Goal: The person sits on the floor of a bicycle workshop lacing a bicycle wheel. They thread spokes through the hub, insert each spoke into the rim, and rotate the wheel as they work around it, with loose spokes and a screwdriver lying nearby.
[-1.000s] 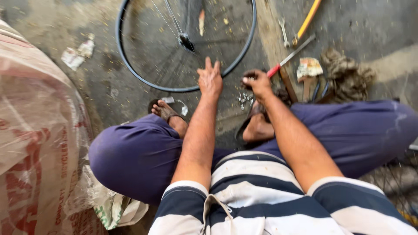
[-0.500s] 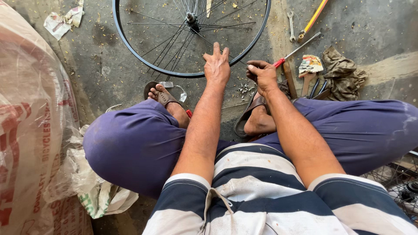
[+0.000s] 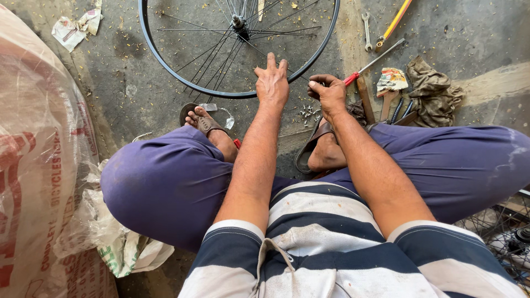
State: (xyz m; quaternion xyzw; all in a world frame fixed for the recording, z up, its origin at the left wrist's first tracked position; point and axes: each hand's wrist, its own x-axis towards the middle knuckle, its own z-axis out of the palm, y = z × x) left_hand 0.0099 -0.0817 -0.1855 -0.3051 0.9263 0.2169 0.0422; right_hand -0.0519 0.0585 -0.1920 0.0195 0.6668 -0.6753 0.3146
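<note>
A bicycle wheel lies flat on the concrete, its black rim (image 3: 148,55) and hub (image 3: 238,22) in front of my crossed legs. My left hand (image 3: 271,83) hovers over the near edge of the rim with fingers straight and apart, holding nothing. To its right, my right hand (image 3: 329,92) is closed, thumb and forefinger pinched together just outside the rim where a thin spoke ends. A red-handled screwdriver (image 3: 353,78) sticks out of that fist, its shaft pointing away to the upper right. Small metal bits (image 3: 308,113) lie scattered on the floor under the hands.
A wrench (image 3: 366,30), a yellow-handled tool (image 3: 396,19), a wooden handle (image 3: 365,99), a crumpled packet (image 3: 391,80) and a dirty rag (image 3: 433,91) lie right of the wheel. A big plastic-wrapped sack (image 3: 33,165) stands at left. Spoked wheels (image 3: 505,232) rest at lower right.
The camera has tilted so the wheel sits lower and larger in view. Both hands stay near the rim's near edge; the left fingers have straightened a little.
</note>
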